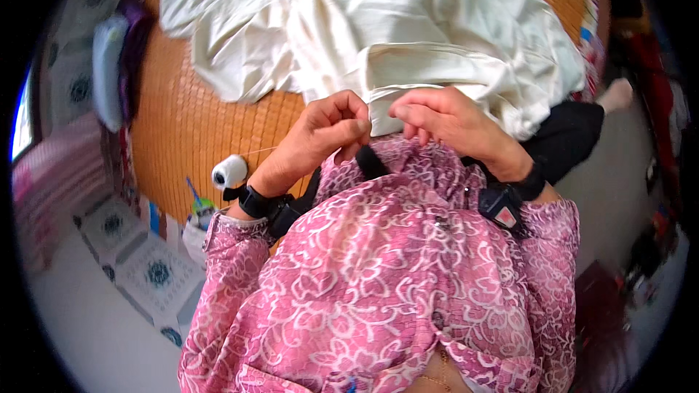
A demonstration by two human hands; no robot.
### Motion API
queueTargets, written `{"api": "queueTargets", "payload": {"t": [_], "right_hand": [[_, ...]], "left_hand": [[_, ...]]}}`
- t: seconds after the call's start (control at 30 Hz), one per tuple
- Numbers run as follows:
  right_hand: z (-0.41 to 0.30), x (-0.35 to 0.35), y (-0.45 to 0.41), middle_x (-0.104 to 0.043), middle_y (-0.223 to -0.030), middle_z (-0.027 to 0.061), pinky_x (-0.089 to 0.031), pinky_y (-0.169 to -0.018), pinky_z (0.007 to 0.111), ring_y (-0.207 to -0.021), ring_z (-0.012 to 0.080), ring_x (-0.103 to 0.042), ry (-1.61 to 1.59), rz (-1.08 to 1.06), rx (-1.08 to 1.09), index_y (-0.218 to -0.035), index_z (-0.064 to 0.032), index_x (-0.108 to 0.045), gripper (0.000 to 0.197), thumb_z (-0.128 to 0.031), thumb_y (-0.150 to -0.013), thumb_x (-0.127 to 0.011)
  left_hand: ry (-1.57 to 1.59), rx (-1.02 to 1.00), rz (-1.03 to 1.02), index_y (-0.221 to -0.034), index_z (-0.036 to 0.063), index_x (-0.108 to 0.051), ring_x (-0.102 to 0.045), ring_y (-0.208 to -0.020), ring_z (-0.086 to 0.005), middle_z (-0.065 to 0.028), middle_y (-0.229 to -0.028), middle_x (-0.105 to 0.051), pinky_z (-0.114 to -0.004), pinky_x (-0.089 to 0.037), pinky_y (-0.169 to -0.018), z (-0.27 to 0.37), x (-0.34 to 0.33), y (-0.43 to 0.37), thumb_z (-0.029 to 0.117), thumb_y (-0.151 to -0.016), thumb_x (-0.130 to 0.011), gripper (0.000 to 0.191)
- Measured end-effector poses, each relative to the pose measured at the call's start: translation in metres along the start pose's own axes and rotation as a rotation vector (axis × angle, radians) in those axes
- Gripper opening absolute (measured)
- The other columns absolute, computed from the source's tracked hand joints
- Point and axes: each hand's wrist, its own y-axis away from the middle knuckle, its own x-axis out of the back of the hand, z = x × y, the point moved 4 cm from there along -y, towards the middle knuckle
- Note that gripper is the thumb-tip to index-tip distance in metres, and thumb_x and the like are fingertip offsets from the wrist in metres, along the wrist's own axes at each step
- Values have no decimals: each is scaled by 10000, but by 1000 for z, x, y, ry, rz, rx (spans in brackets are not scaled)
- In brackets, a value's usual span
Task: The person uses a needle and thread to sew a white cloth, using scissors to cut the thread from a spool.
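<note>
My left hand (336, 128) is raised over my lap with thumb and forefinger pinched together; anything as small as a needle between them cannot be made out. A thin thread runs from a white thread spool (230, 172) towards my left wrist. Close to its right, my right hand (437, 117) has its fingers bent and its fingertips near those of the left; whether it holds the thread cannot be told. A large creamy white cloth (338, 27) lies rumpled beyond both hands, and a folded, hemmed corner of it sits between and behind them.
The cloth and spool lie on a brown slatted mat (180, 114). At the mat's left edge is a rolled light-blue and purple textile (112, 71). A small green and blue item (203, 208) stands by my left forearm. My black-clad leg (570, 136) stretches out to the right.
</note>
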Motion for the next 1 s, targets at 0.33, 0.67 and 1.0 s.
{"api": "queueTargets", "payload": {"t": [0.33, 0.67, 1.0], "right_hand": [[38, -1, 7, -571, -666, -8, -387, -496, 164, -550, 41, -491, -348, 12, -85, -868, -47, -609, 243, -275, -895, -527], [22, 13, 18, -593, -701, -7, -383, -504, 151, -565, 27, -500, -465, 120, -89, -890, -47, -625, 148, -186, -851, -591], [8, 34, 53, -610, -664, 29, -446, -538, 226, -584, 77, -546, -30, 316, 156, -830, -16, -639, 167, -170, -809, -579]], "left_hand": [[-577, -40, -95, -854, 3, -513, -501, -588, -88, -31, -658, -528, -248, -430, -539, -4, -34, -22, 53, -818, -513, 62], [-405, 10, -148, -828, 25, -526, -465, -564, -60, 5, -657, -522, -215, -393, -496, 7, -45, -21, 63, -827, -519, 39], [-346, -14, -12, -1038, -20, -570, -517, -672, -78, -14, -823, -574, -220, -421, -569, 22, -64, -43, 200, -899, -484, 273]]}}
